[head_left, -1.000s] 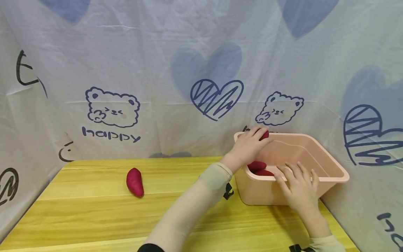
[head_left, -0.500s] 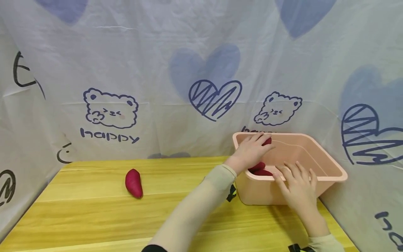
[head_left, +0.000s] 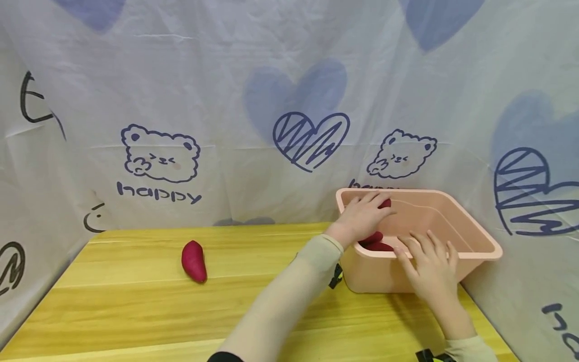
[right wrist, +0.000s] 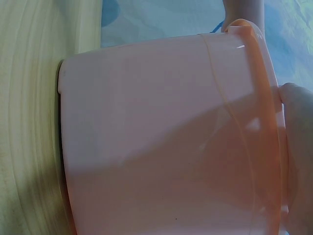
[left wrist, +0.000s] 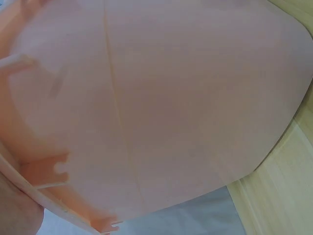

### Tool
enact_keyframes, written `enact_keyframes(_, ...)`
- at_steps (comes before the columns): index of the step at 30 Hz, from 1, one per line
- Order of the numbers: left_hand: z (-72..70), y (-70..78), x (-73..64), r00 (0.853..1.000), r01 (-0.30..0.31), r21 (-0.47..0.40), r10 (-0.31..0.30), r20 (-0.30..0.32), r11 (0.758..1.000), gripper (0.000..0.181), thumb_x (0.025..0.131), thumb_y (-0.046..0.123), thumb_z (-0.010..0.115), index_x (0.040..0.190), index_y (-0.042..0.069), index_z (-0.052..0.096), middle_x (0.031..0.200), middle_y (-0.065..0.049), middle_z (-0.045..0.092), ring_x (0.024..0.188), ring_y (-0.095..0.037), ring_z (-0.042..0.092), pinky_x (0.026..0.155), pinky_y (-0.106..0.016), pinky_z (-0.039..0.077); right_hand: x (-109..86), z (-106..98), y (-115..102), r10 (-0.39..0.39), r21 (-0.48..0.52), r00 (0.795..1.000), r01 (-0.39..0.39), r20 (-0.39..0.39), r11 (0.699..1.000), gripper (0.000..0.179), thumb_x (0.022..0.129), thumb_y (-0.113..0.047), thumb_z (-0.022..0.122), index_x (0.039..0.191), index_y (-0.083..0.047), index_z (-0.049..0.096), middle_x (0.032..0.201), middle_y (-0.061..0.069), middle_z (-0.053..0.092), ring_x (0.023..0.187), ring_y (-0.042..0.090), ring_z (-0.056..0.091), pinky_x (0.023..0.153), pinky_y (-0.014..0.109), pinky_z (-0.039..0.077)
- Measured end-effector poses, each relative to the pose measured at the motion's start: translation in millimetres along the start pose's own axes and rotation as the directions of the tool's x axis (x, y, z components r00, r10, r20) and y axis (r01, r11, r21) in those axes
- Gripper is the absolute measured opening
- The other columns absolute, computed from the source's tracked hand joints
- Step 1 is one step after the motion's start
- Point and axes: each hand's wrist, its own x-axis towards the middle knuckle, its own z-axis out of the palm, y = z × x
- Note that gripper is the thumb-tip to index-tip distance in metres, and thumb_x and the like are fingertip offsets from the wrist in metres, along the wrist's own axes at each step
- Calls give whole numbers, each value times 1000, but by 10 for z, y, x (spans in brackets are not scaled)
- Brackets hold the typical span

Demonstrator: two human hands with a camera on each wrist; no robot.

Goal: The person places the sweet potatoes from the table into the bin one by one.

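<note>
My left hand point(head_left: 362, 218) holds a dark red sweet potato point(head_left: 385, 203) inside the left end of a pink plastic bin point(head_left: 380, 274). Fingers and palm cover most of that sweet potato. Below the hand, one sweet potato point(head_left: 373, 237) and another point(head_left: 379, 247) lie in the bin, partly hidden by its front rim. My right hand point(head_left: 431, 274) rests at the front rim with its fingers spread over the inside. In the right wrist view, the right thumb point(right wrist: 293, 95) touches the rim. The bin's outer wall point(left wrist: 195, 98) fills the left wrist view.
One more sweet potato point(head_left: 193, 261) lies on the left half of the yellow wood-grain table point(head_left: 135, 311). A white printed cloth point(head_left: 235, 100) hangs behind and along both sides. A black strap buckle point(head_left: 335, 276) hangs by the left wrist, near the bin.
My left hand has moved slightly right and down into the bin, with the sweet potato in its grip. The right hand, the bin and the sweet potato on the table have stayed put.
</note>
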Motion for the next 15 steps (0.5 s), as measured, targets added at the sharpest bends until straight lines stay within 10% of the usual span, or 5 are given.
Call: enact_keyframes(15,-25,11,-7,999,24,-43,-23,26,999,43,105,23,37,143,41,44,160,10,22,149,-14,19,116,-42,32,-2,-5,-7,-5,-4,1000,5,-7,1000,41,101,-46,43,125,-18,60,135,15,54,131,45,37,107,69,14)
